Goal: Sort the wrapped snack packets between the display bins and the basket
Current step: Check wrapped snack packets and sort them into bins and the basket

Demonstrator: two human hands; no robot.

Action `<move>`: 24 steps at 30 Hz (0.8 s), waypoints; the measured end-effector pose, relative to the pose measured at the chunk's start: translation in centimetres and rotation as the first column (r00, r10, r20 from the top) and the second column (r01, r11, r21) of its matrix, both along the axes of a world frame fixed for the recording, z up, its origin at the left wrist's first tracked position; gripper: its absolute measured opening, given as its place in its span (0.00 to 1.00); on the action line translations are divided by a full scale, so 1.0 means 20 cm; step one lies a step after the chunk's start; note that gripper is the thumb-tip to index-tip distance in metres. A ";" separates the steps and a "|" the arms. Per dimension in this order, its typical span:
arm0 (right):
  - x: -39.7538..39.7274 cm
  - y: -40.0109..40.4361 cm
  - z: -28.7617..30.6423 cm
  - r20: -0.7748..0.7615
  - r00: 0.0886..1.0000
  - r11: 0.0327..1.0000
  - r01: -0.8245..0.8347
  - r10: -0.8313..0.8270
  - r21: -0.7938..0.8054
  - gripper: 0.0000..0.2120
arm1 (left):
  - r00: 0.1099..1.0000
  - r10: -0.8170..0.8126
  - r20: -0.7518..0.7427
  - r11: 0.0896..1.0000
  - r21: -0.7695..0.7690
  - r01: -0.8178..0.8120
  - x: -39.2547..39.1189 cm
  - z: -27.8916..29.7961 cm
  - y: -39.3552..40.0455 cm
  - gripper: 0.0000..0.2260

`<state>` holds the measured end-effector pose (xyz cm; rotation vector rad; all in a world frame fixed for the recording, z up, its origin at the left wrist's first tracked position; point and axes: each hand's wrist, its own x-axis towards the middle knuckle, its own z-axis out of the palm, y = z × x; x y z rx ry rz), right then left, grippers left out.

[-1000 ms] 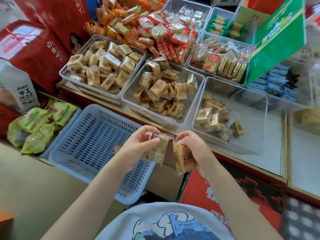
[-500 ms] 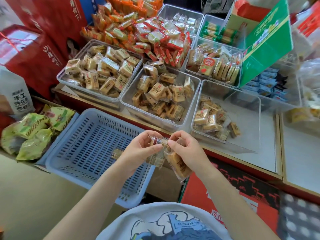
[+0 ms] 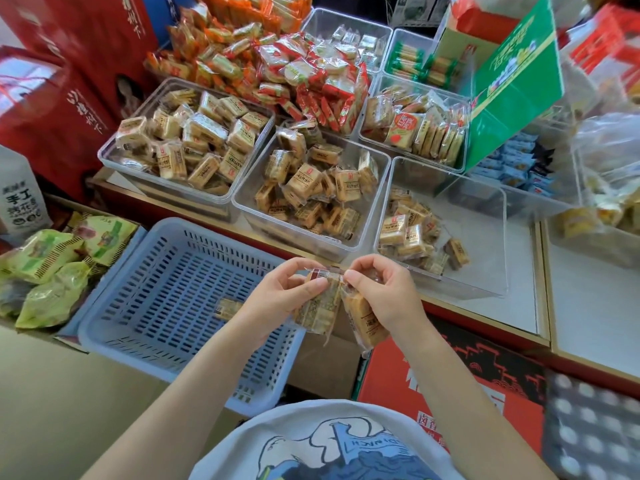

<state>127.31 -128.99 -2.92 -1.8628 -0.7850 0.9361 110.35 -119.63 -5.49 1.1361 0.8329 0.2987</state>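
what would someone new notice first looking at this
Probably the two hands meeting low in the middle: the left hand and the right hand each pinch a wrapped snack packet, the right one's packet hanging beside it. Behind them stand clear display bins heaped with tan packets, and to the left sits a blue slotted basket holding one lone packet.

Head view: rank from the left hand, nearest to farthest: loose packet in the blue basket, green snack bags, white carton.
Measured from the left hand:
1. Loose packet on the blue basket floor, just left of the hand.
2. Green snack bags, beyond the basket's left rim.
3. White carton, at the far left edge, behind the bags.
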 end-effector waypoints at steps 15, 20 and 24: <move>-0.02 -0.05 0.02 -0.074 0.985 0.985 -0.162 0.157 -0.064 0.06 | 0.944 0.325 -0.058 0.919 -0.217 -0.330 0.08 0.02 0.03 0.16; 0.01 -0.07 0.02 0.006 0.997 0.997 -0.081 0.081 -0.009 0.07 | 0.980 0.148 -0.129 0.974 -0.151 -0.167 0.12 0.04 0.00 0.11; 0.03 -0.09 0.05 -0.044 0.999 0.999 -0.030 0.029 -0.025 0.05 | 0.994 -0.023 -0.104 0.987 0.158 0.040 0.08 0.04 -0.01 0.19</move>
